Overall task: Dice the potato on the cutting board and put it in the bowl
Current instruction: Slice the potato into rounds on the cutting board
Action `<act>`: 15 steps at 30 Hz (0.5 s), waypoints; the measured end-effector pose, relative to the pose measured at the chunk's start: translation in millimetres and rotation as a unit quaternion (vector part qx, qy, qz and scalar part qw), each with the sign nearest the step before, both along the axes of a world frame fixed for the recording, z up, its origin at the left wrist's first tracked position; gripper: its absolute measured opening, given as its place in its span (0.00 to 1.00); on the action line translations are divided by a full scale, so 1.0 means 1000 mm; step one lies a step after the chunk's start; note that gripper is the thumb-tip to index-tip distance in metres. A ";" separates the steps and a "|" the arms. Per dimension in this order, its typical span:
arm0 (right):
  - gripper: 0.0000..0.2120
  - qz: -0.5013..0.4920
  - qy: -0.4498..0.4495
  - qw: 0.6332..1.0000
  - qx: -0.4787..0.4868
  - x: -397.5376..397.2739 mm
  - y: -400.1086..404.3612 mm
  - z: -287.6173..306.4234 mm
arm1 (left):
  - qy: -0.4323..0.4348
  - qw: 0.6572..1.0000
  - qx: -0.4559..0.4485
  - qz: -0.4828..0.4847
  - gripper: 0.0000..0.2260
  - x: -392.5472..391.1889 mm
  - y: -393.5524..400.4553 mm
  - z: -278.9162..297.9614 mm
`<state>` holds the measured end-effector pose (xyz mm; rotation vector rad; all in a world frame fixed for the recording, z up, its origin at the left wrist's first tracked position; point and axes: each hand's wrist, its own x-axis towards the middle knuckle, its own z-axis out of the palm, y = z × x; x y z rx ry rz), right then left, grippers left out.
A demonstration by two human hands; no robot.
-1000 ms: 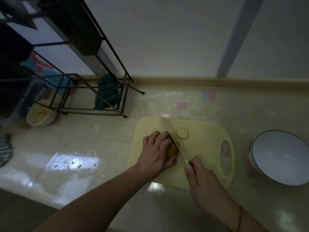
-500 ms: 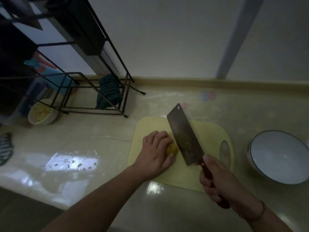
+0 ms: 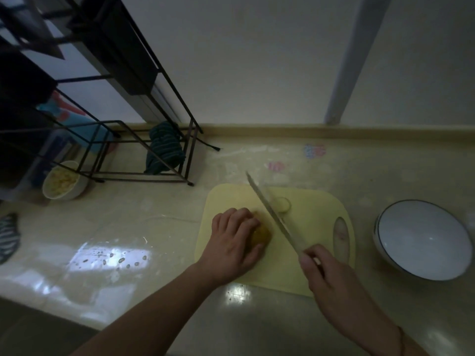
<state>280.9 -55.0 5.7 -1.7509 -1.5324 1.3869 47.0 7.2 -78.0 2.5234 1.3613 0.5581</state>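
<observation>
The left hand curls its fingers over the small yellow peeled potato (firm, likely slippery); the right hand grips the steel cleaver.

Yellow potato under my left hand mid-frame on pale cutting board; one slice above it; empty white bowl right.

Between the yellow cutting board and the white bowl runs a bare strip of counter. The cleaver slants across the board, barring the way between the two hands. A black wire rack stands at far left, well apart from the board.
</observation>
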 end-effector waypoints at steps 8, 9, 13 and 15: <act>0.25 0.027 -0.105 0.993 0.053 -0.008 -0.026 -0.009 | -0.008 1.000 -0.006 0.026 0.23 0.007 -0.010 0.003; 0.26 0.030 -0.114 0.991 0.058 -0.008 -0.027 -0.011 | -0.029 0.999 -0.001 0.026 0.23 0.009 -0.011 0.003; 0.22 0.049 -0.161 0.982 0.082 -0.008 -0.025 -0.009 | -0.203 0.978 0.024 0.031 0.18 0.012 -0.016 0.007; 0.16 0.059 -0.185 0.977 0.091 -0.010 -0.023 -0.007 | -0.249 0.967 0.056 0.010 0.15 0.017 -0.016 0.017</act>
